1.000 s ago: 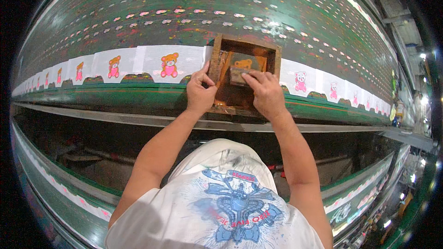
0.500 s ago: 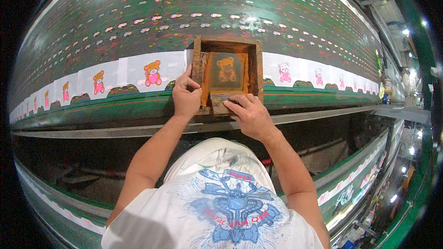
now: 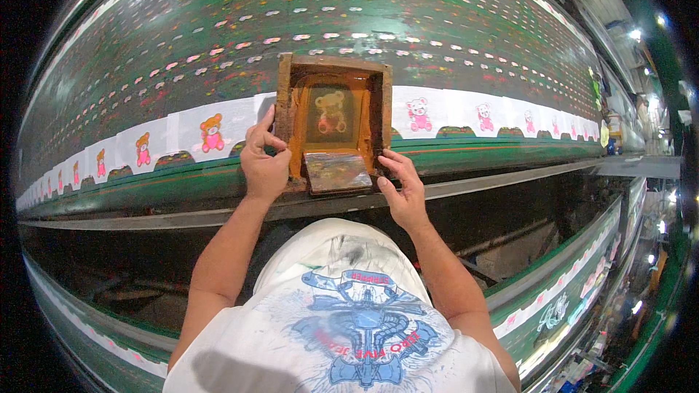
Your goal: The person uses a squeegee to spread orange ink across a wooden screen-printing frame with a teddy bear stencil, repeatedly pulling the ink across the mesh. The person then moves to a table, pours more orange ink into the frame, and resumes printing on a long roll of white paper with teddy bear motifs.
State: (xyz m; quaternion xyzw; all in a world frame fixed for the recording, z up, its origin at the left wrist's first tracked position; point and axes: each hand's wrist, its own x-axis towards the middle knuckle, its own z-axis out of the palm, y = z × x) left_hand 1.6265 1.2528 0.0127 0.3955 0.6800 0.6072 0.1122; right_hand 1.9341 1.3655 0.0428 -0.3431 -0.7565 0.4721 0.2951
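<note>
A wooden screen-printing frame point(image 3: 286, 102) stands over the row of white pieces, its orange-stained mesh showing a bear shape in the middle. My left hand point(image 3: 263, 160) grips the frame's left side, thumb and index finger bent together. At the near right corner, my right hand point(image 3: 403, 188) holds the frame between thumb and fingers. A squeegee point(image 3: 338, 172) with a broad, stained face leans at the near end of the frame, with neither hand on it. Left of the frame is a printed brown bear with a pink heart point(image 3: 212, 133); on the right, a bear point(image 3: 419, 114) shows only pink and outlines.
The long green printing table point(image 3: 218, 22) carries rows of small colour marks. A metal rail point(image 3: 466, 188) runs along its near edge. Behind me stands another green table with a strip of white pieces point(image 3: 539, 298). Lamps hang at the far right.
My right hand has let go of the squeegee and moved to the frame's near right corner. The squeegee now leans back, its broad face showing. The bear under the mesh looks pinker.
</note>
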